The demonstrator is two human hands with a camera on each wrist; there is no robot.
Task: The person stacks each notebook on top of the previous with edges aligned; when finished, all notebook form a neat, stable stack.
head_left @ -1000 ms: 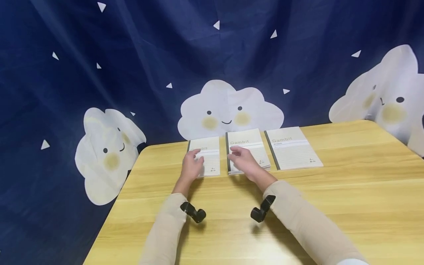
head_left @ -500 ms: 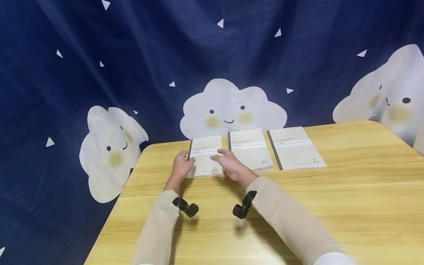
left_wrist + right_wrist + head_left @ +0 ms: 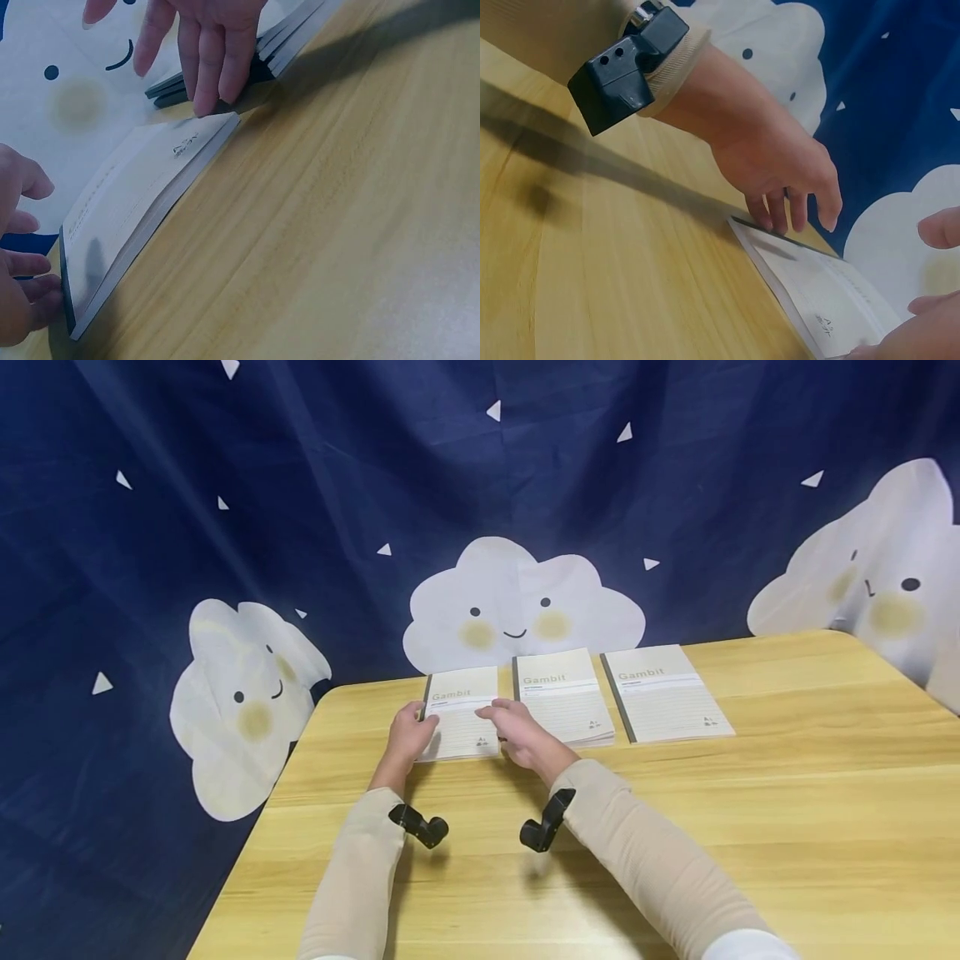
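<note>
Two bare hands flank the left notebook (image 3: 461, 727), a pale "Gambit" cover with a dark spine, lying flat near the table's far edge. My left hand (image 3: 408, 735) is at the spine side, its fingertips right at the edge; the left wrist view shows these fingers (image 3: 37, 296) loosely bent beside the spine. On the opposite side, my right hand (image 3: 521, 733) has its fingers pointing down at the notebook's right edge, thumb above the cover. The left wrist view shows the right hand's fingers (image 3: 212, 64) extended. Neither hand is wrapped around the notebook.
Right of it lies a stack of similar notebooks (image 3: 566, 702), with a further notebook (image 3: 667, 693) beyond. All are on a wood-grain table (image 3: 480, 893). A dark blue curtain (image 3: 360, 460) with cloud prints hangs behind. Black wrist cameras (image 3: 420, 827) sit on both sleeves.
My left hand has shifted left from over the left notebook to its spine edge. My right hand has moved left from over the middle stack to the left notebook's right edge.
</note>
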